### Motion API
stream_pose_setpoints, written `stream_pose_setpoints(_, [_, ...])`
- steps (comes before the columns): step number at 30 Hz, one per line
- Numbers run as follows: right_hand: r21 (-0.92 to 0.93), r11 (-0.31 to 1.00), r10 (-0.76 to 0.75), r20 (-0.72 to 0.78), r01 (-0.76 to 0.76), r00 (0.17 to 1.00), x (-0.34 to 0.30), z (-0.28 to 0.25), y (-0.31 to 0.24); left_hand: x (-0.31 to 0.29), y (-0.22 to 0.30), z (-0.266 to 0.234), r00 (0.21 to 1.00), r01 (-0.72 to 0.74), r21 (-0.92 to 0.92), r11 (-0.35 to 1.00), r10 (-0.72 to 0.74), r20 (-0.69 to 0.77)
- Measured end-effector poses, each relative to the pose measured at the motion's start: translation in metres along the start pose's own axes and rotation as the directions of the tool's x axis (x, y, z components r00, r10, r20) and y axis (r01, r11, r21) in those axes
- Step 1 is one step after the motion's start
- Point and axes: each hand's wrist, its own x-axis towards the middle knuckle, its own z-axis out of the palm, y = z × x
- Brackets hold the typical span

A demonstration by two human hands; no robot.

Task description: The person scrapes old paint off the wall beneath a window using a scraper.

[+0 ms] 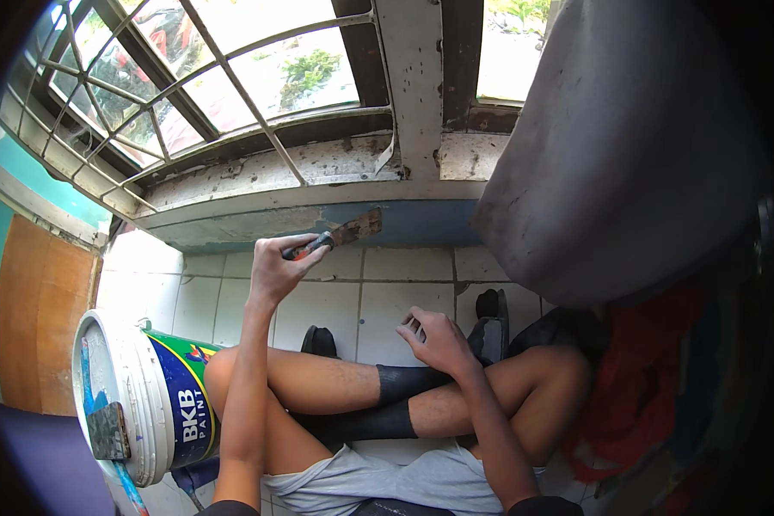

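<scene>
My left hand (pixel 279 268) grips the dark handle of a putty knife (pixel 357 227). Its blade is stained brown and worn, and points right in front of the low blue wall (pixel 421 222) below the window. Whether the blade touches the wall I cannot tell. Over my crossed shins hangs my right hand (pixel 437 337), fingers loosely curled and a little apart, with nothing visible in them. By my left knee stands a paint bucket (pixel 185 404) with a white lid. Across the lid lie a blue-smeared stick (pixel 129 488) and a dark, flat rectangular piece (pixel 109 432).
A barred window (pixel 258 112) and its worn sill (pixel 249 176) rise ahead. Grey cloth (pixel 619 163) hangs at the right, above red fabric (pixel 641 387). White tiles (pixel 318 308) cover the floor. A brown wooden panel (pixel 43 318) stands at the left.
</scene>
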Motion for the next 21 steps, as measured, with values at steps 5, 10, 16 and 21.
stream_pose_setpoints(5, [-0.002,1.0,0.027,0.026,-0.027,0.999,0.001,-0.001,-0.001,0.009,-0.007,0.007,0.999,0.01,-0.016,1.0,-0.009,0.03])
stream_pose_setpoints(10, [-0.038,0.999,0.022,0.062,-0.02,0.998,0.007,0.006,-0.003,-0.008,0.03,0.105,0.973,-0.225,0.145,0.964,0.216,0.076])
stream_pose_setpoints(16, [-0.025,1.0,0.016,0.009,-0.016,1.0,0.008,0.006,-0.001,-0.023,0.017,0.083,0.99,-0.107,0.184,0.977,0.088,0.111])
stream_pose_setpoints(21, [-0.017,1.0,-0.009,0.056,0.01,0.998,0.008,0.011,0.001,-0.039,0.037,0.036,0.999,0.051,0.137,0.989,-0.048,-0.025])
